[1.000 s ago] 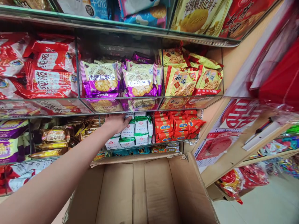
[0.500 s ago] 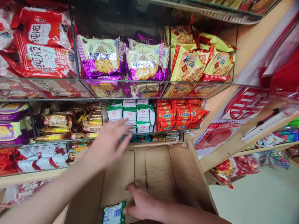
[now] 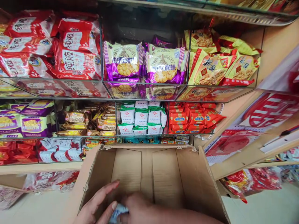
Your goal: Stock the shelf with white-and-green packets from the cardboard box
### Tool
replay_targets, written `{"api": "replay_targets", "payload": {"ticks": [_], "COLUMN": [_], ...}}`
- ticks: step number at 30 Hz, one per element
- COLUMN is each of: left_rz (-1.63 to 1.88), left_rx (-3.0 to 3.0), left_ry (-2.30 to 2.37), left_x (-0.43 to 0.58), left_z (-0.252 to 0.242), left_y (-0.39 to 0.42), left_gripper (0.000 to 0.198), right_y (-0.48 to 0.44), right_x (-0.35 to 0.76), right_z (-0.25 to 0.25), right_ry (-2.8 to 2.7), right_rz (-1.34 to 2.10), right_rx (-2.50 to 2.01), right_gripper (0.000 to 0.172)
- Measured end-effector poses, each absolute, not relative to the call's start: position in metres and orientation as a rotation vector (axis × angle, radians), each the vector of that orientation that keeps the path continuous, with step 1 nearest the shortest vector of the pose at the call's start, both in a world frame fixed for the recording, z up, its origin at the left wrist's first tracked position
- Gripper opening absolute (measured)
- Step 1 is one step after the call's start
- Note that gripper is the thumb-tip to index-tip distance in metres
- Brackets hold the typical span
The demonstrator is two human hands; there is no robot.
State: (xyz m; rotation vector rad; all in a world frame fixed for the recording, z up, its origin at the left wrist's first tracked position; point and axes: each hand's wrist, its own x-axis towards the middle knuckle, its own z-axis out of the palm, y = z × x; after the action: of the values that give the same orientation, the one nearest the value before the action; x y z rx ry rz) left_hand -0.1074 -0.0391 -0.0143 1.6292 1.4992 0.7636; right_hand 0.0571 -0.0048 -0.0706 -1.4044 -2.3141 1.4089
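Observation:
Both my hands are low inside an open cardboard box (image 3: 167, 174) that stands in front of glass snack shelves. My right hand (image 3: 140, 209) is closed around a small white and blue packet (image 3: 117, 212), of which only a corner shows. My left hand (image 3: 97, 203) lies beside it with fingers spread, its thumb touching the packet. Straight above the box, on the middle shelf, stand rows of green and white packets (image 3: 141, 117).
Orange packets (image 3: 191, 118) sit right of the green ones and brown wrapped snacks (image 3: 88, 121) left of them. The upper shelf holds purple biscuit bags (image 3: 123, 63), red bags (image 3: 74, 59) and yellow bags (image 3: 210, 70). A wooden rack (image 3: 247, 155) juts out at right.
My left hand came off the green and white packets on the shelf and dropped into the box beside my right hand. The view has shifted left and down.

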Motion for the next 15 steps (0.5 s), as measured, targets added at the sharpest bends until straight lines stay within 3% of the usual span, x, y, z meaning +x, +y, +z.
{"api": "replay_targets", "payload": {"ticks": [3,8,15], "left_rz": [0.907,0.918,0.913], "left_rx": [1.340,0.957,0.860], "left_ry": [1.449,1.286,1.227], "left_x": [-0.089,-0.058,-0.047], "left_z": [-0.006,0.009,0.007], "left_y": [-0.029,-0.014,-0.018], "left_gripper": [0.054,0.030,0.030], "right_y": [0.007,0.007,-0.003], "right_x": [0.082,0.113,0.120], "right_z": [-0.037,-0.010,-0.017], "right_ry": [-2.019,-1.699,-1.625], "right_rz": [1.452,1.524,1.402], "right_rx": [-1.361,-1.149,-1.117], "right_gripper": [0.028,0.029,0.032]}}
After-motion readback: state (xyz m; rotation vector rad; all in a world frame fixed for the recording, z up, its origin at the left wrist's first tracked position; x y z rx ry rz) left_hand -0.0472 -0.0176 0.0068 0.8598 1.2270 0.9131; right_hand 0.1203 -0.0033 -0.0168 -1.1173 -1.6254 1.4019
